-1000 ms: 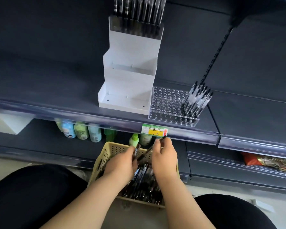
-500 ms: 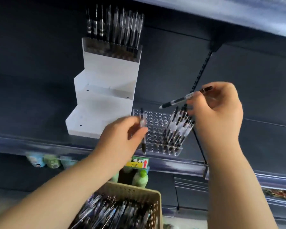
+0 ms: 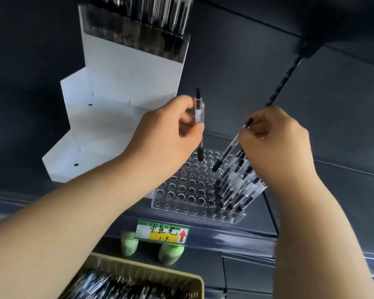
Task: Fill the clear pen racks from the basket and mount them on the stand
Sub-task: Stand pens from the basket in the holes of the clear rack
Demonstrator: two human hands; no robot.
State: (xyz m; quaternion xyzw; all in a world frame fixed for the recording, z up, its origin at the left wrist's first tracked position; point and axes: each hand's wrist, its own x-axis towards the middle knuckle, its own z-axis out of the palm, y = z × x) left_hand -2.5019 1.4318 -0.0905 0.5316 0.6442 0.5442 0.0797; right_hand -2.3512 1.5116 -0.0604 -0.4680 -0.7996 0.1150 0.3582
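Observation:
A clear pen rack [image 3: 188,194] full of round holes lies on the dark shelf, with several black pens standing in its right side. My left hand [image 3: 171,134] pinches one pen [image 3: 199,117] upright, tip down over the rack's back holes. My right hand [image 3: 274,143] holds a second pen [image 3: 229,147] slanted, its tip just above a hole beside the standing pens. The white stepped stand [image 3: 121,100] sits left of the rack; a filled rack [image 3: 138,24] is on its top step. The yellow basket [image 3: 181,279] of pens is at the bottom.
A price label [image 3: 162,231] is clipped to the shelf's front rail. Green bottle tops [image 3: 171,253] show on the shelf below. A black slotted upright [image 3: 283,78] runs up the back panel on the right, under an upper shelf.
Both hands rose from the basket to the rack, each with a pen. The right pen swung from level to tip-down at the rack; the left pen moved right over the holes.

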